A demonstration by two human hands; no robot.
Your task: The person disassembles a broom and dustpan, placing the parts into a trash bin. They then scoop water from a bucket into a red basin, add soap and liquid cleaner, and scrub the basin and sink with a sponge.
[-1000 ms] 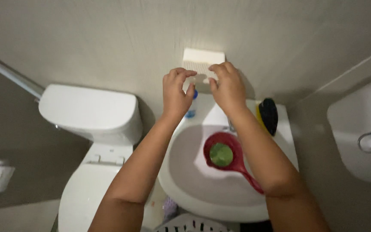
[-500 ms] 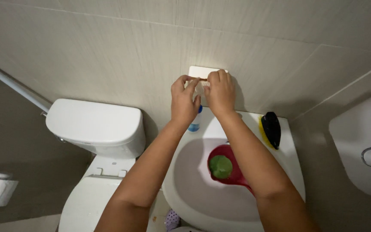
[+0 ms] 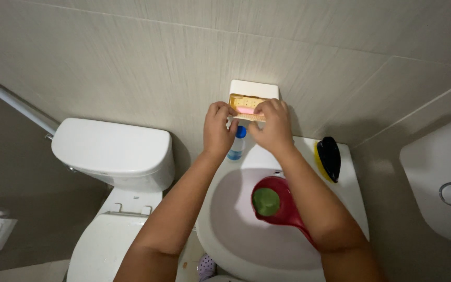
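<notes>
Fingers of the left hand (image 3: 218, 130) and right hand (image 3: 272, 127) pinch the tray (image 3: 247, 107) of the wall soap box (image 3: 254, 90), pink soap (image 3: 245, 110) inside. Best keep it level above the sink (image 3: 225, 219).

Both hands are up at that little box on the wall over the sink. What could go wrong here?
The pink soap bar sits in the opened wall-mounted soap box, held by the left hand and right hand; it might slip out and fall into the sink below. A forearm could also nudge the small blue-capped bottle standing on the rim, or the red dipper lying in the basin under the right arm.
</notes>
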